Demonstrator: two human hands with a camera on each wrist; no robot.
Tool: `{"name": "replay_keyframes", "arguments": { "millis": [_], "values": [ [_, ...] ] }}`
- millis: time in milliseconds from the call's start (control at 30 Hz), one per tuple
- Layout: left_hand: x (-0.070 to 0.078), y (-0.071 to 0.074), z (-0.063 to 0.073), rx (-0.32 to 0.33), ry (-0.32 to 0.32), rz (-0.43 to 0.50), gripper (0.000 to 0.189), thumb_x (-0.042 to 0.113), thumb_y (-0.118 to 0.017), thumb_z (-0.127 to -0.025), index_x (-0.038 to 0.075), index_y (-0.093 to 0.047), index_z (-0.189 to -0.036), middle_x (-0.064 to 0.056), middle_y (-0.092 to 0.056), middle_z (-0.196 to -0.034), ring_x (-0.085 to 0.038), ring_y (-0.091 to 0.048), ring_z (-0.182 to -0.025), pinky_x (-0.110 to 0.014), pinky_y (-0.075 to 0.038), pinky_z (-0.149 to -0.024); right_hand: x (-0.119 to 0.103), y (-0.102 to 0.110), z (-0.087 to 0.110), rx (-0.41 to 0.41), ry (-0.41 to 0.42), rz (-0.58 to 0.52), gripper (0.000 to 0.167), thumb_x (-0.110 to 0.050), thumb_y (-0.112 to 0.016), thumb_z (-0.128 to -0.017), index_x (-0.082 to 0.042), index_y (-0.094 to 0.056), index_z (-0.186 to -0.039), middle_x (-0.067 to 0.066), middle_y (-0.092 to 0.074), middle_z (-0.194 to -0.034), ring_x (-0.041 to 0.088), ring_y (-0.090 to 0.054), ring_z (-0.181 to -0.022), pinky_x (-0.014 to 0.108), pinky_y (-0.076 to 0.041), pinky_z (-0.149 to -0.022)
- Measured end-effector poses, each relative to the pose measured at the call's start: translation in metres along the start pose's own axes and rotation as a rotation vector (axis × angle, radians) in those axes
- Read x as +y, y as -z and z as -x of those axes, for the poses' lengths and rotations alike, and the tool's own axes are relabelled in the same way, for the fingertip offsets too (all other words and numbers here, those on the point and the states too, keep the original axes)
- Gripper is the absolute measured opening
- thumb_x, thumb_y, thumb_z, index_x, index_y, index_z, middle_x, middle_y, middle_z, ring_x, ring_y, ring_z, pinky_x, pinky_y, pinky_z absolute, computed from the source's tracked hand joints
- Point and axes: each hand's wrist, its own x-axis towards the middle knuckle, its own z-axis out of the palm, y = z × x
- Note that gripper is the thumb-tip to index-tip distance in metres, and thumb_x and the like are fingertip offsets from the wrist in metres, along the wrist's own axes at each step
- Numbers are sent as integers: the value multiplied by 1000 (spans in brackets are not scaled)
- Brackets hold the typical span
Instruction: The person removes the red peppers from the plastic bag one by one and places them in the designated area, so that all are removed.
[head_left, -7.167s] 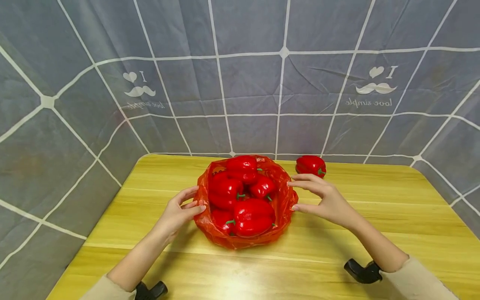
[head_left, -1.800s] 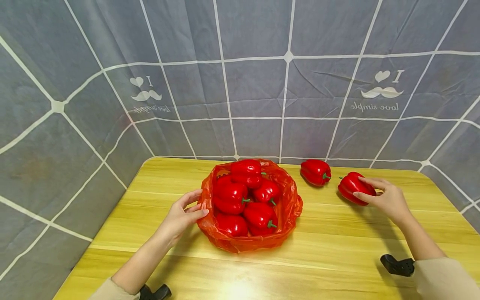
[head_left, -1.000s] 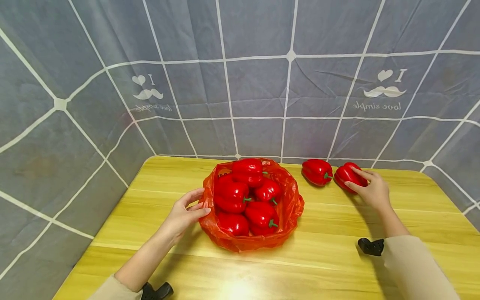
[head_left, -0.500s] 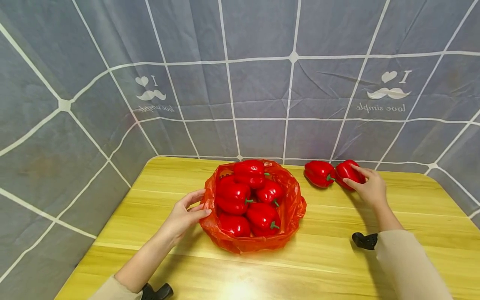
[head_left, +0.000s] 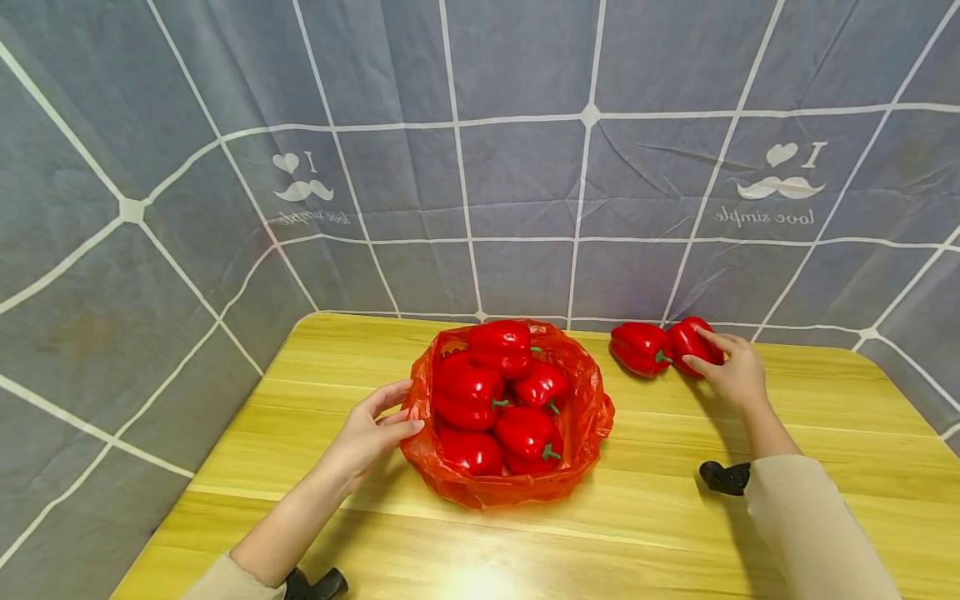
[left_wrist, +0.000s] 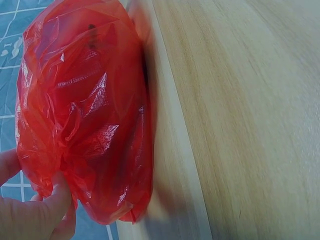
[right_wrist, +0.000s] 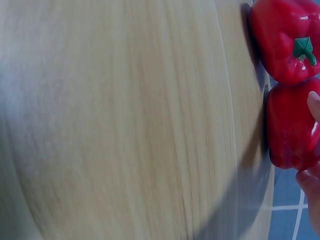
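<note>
Below mirrored "love simple" print (head_left: 765, 217), left hand (head_left: 371, 429) pinches bag (head_left: 495, 493), right hand (head_left: 735, 371) grips pepper (head_left: 686, 342).

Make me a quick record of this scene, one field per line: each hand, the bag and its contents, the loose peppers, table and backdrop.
Left hand: pinches the side of the red plastic bag
Right hand: grips the outer pepper, farther from the bag
Bag: open at the top, on the table
Bag contents: red peppers, at least five visible
Loose peppers: two, outer pepper and inner pepper, side by side, seemingly touching
Table: light wood
Backdrop: grey, white grid lines
</note>
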Motion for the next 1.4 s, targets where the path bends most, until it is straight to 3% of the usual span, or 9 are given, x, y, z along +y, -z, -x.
{"name": "replay_keyframes", "arguments": {
  "millis": [267, 433, 533, 667, 767, 900, 1000, 1200, 1400],
  "values": [
    [3, -1, -1, -9, -16, -3, 58, -5, -61, -84, 0, -38, -138, -20, -35, -137, -26, -51, -114, -25, -51, -82, -3, 7, -3, -47, -21, -13, 49, -10, -69, -82, 6, -53, -126, 40, -41, -124, 57, -37, -111, 64, -33, -87],
    [4, -1, -4, -1, -7, -8, 58, -6, -60, -84, 1, -39, -138, -19, -36, -136, -20, -53, -107, -23, -51, -80, -9, 16, -6, -54, -4, -23, 48, -12, -68, -84, 7, -53, -125, 38, -43, -124, 53, -40, -110, 58, -41, -82],
    [4, 0, -4, -3, -4, -11, 59, -6, -61, -84, 1, -38, -138, -20, -36, -136, -19, -53, -106, -23, -51, -80, -13, 20, -5, -54, 21, -38, 48, -13, -69, -83, 7, -55, -124, 34, -48, -122, 47, -43, -110, 41, -47, -76],
    [2, 0, -5, -3, 4, -15, 59, -6, -61, -84, 1, -38, -138, -20, -36, -136, -22, -53, -109, -25, -51, -82, -21, 24, -4, -69, 64, -83, 47, -16, -71, -82, 5, -57, -122, 29, -54, -118, 41, -46, -108, 11, -41, -70],
    [1, 0, -4, -1, 4, -18, 59, -5, -61, -84, 1, -39, -138, -20, -36, -136, -24, -52, -111, -25, -51, -82, -32, 28, -4, -107, 82, -114, 48, -20, -71, -82, 2, -58, -123, 26, -55, -118, 39, -48, -107, 3, -37, -70],
    [1, -1, -3, -4, -4, -12, 59, -5, -61, -84, 0, -38, -138, -20, -35, -136, -26, -50, -113, -23, -51, -81, -54, 31, -7, -187, 90, -136, 51, -26, -71, -83, -3, -57, -126, 21, -55, -122, 37, -50, -109, 22, -47, -83],
    [1, -1, -2, -8, -7, -8, 59, -6, -60, -84, 0, -38, -138, -21, -35, -137, -28, -48, -116, -23, -51, -80, -74, 33, -10, -246, 103, -178, 52, -25, -71, -83, -5, -56, -128, 18, -54, -124, 35, -50, -111, 41, -47, -90],
    [2, -1, 0, -12, -8, 7, 59, -6, -60, -84, 0, -37, -138, -20, -34, -137, -27, -49, -115, -22, -51, -80, -118, 29, -18, -363, 142, -322, 50, -20, -71, -83, -5, -56, -128, 16, -53, -128, 33, -51, -115, 18, -48, -84],
    [2, -2, 0, -8, -8, 3, 59, -6, -60, -84, 0, -38, -138, -20, -35, -136, -26, -51, -114, -22, -51, -80, -153, 15, -26, -515, 146, -434, 50, -18, -71, -83, -4, -56, -128, 14, -49, -133, 32, -47, -121, 38, -45, -94]
  ]
}}
